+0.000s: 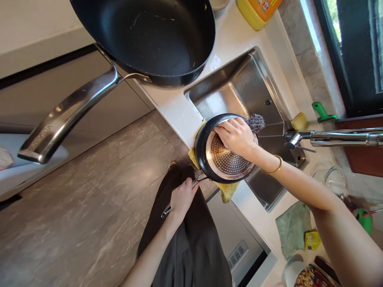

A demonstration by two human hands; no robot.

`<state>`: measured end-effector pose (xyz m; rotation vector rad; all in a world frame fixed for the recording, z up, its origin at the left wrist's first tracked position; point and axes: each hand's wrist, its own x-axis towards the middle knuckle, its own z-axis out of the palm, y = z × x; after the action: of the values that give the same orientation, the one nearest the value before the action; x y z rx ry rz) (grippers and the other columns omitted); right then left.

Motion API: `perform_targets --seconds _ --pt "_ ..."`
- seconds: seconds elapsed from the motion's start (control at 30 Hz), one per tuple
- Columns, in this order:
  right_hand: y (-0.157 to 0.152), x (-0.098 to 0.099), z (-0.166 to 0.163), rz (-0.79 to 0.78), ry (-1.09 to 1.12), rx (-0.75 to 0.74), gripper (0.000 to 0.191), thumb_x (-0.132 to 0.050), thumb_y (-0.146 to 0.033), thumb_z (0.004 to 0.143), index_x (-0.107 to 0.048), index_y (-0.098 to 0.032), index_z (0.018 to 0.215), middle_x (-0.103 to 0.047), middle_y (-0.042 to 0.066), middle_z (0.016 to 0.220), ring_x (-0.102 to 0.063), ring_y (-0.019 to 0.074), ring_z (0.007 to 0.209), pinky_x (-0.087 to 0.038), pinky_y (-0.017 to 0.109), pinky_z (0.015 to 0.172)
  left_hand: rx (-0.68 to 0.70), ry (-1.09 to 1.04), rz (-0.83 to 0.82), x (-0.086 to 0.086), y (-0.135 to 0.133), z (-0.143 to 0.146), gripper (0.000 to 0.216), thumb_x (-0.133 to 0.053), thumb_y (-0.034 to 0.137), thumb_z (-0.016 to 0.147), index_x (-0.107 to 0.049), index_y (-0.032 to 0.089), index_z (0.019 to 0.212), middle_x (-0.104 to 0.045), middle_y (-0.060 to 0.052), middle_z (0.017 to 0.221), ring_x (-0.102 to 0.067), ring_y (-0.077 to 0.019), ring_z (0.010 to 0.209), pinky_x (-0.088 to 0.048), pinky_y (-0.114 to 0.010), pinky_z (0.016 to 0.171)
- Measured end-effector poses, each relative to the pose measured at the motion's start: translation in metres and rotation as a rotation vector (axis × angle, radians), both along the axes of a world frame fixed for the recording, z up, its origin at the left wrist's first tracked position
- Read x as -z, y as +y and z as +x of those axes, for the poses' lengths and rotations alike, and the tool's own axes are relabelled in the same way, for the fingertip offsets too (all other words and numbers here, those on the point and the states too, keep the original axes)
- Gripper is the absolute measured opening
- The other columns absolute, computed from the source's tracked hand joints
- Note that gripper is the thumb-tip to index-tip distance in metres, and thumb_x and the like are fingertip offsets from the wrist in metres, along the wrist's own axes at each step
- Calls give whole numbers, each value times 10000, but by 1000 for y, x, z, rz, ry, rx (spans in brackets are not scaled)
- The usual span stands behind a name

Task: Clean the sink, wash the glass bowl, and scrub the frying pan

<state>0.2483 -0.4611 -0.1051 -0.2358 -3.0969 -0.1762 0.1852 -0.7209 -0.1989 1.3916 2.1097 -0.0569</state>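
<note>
A small frying pan [202, 149] is turned over, its dotted metal base [229, 161] facing up at the sink's front edge. My left hand [182, 197] is closed around its metal handle [166, 212]. My right hand [236, 137], with a gold bangle on the wrist, presses on the base with curled fingers. A dark steel wool scrubber [256, 122] sticks out from the far side of that hand; the rest of it is hidden beneath the hand. A yellow cloth [228, 192] lies under the pan, over the counter edge.
A large black pan [161, 40] with a long metal handle stands on the counter. Behind the small pan is a steel sink [248, 87] with a chrome faucet [344, 137]. Nearby are a yellow bottle [257, 14], green brush [323, 112], grey-green cloth [293, 229] and white bowl [291, 273].
</note>
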Motion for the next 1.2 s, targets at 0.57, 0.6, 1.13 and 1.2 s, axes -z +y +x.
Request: perform_targets --seconds 0.57,0.6,1.13,1.2 --pt "-3 -1 -3 44 8 -21 274 -398 -140 938 -671 -144 957 -650 68 878 -472 178 772 -276 335 693 -28 -13 8 2 0 1 466 -279 519 946 -574 163 890 -674 -86 707 -682 -240 670 -408 -276 516" --pt "-2 -1 -2 42 5 -5 277 -396 -138 938 -672 -142 953 -649 71 873 -471 178 770 -274 337 692 -29 -13 7 3 0 2 467 -278 520 946 -574 162 894 -674 -87 709 -682 -240 671 -409 -278 518" --pt "-5 2 -3 -24 -5 45 283 -396 -144 928 -677 -165 959 -651 73 891 -485 183 776 -288 348 701 -44 -16 36 6 -2 3 456 -279 535 941 -554 174 892 -667 -65 709 -677 -242 659 -399 -285 505" --pt "-7 2 -5 -35 -3 33 283 -398 -139 927 -679 -166 945 -652 74 904 -483 182 778 -288 347 701 -46 -21 34 6 -1 3 460 -277 536 941 -556 173 892 -665 -65 706 -676 -245 658 -399 -287 504"
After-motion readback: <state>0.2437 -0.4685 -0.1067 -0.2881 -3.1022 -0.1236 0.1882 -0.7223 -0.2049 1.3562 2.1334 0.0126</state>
